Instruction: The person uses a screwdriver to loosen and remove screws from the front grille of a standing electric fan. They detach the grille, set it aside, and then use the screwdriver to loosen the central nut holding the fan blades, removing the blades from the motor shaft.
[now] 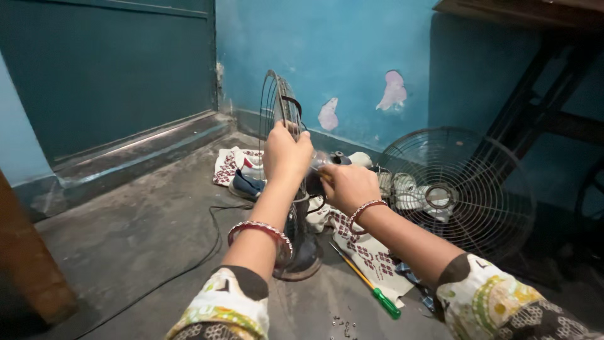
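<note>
Frame centre: left hand (286, 153) fingers closed on fan's wire guard (277, 101), right hand (346, 186) fingers gripping fan motor (327, 160); screwdriver (368, 283) on floor, lower centre.

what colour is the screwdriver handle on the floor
Green, on the long screwdriver; clearest in the head view.

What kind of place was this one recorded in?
Probably the floor of a home room used for a repair. A bare concrete floor meets a peeling blue wall; shoes lie by it. A loose fan grille leans nearby, and a screwdriver lies on a patterned cloth.
</note>
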